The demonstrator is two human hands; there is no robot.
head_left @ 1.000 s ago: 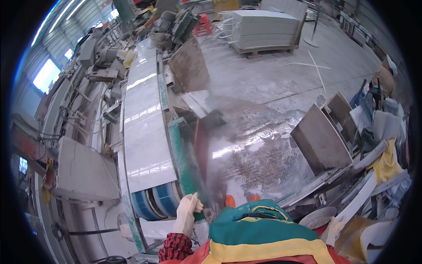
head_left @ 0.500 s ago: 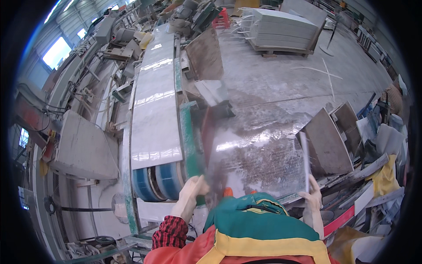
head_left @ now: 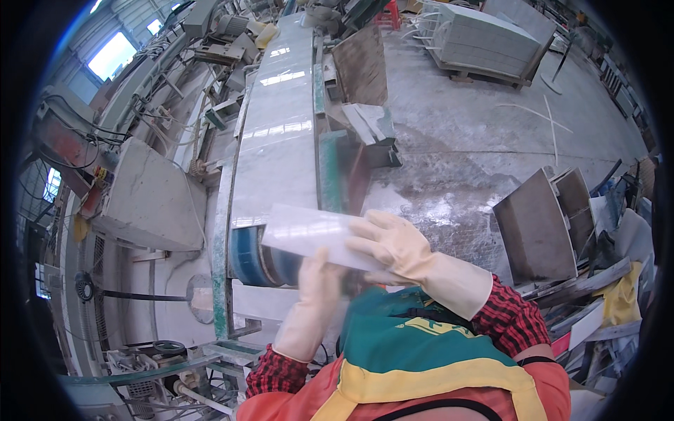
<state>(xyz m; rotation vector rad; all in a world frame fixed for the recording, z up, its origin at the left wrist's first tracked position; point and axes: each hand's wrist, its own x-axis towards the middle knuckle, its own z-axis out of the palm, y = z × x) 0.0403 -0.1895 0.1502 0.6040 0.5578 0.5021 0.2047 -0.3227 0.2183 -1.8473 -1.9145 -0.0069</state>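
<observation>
A thin, glossy white strip of stone slab (head_left: 309,228) is held tilted above the end of the conveyor, partly covering the blue rollers (head_left: 247,258). My right hand (head_left: 397,245), in a cream rubber glove, grips its right end with the fingers laid over the upper face. At the near edge is my left hand (head_left: 316,298), gloved alike and slightly blurred, its thumb up against the strip and its other fingers mostly hidden. Behind the strip, a long polished white slab (head_left: 275,165) lies along the conveyor.
Green frame parts (head_left: 330,161) run along the conveyor's right side. Brown boards (head_left: 537,231) lean at the right, beside a heap of offcuts (head_left: 597,288). A pale stone block (head_left: 158,200) stands at the left. Stacked slabs (head_left: 484,42) rest on a pallet farther back.
My right hand has swung left with the white strip, from beside the leaning boards to over the rollers. My left hand has come to the strip's near edge. The view has shifted somewhat.
</observation>
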